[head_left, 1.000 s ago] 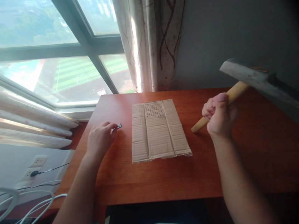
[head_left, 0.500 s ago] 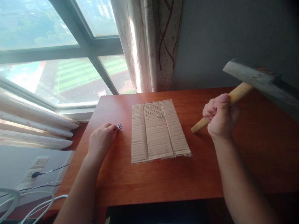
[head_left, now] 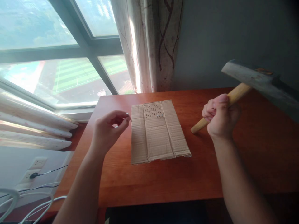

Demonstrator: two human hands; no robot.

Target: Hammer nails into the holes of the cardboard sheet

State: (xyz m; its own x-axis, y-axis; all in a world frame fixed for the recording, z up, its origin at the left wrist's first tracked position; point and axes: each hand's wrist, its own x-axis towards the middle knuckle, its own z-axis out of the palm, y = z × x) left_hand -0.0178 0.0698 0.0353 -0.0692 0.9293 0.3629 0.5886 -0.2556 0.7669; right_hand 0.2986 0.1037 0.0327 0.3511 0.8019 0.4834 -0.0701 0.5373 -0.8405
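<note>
My left hand (head_left: 111, 127), raised over the wooden table's left side, is closed in a pinch. Between thumb and fingertips is a small nail (head_left: 127, 115), at the left edge of the cardboard sheet (head_left: 161, 138). A bit of shiny metal (head_left: 115, 126) shows through the gap in those fingers; the hand hides the rest. My right hand (head_left: 220, 118) is wrapped around the wooden handle of a hammer (head_left: 240, 91), its head raised above the table. Rows of small dark dots mark the cardboard's upper part, and a few silvery nails (head_left: 160, 116) stand along their lower edge.
The reddish wooden table (head_left: 168, 183) reaches back to the wall and a patterned curtain (head_left: 149, 46). A window (head_left: 93, 46) is at the left. White cables (head_left: 44, 203) and a wall socket with a black plug (head_left: 35, 175) lie beyond the table's left edge.
My left hand has lifted from the bundle of shiny nails and moved right towards the cardboard, with one nail pinched in it. My right hand and the hammer have hardly moved.
</note>
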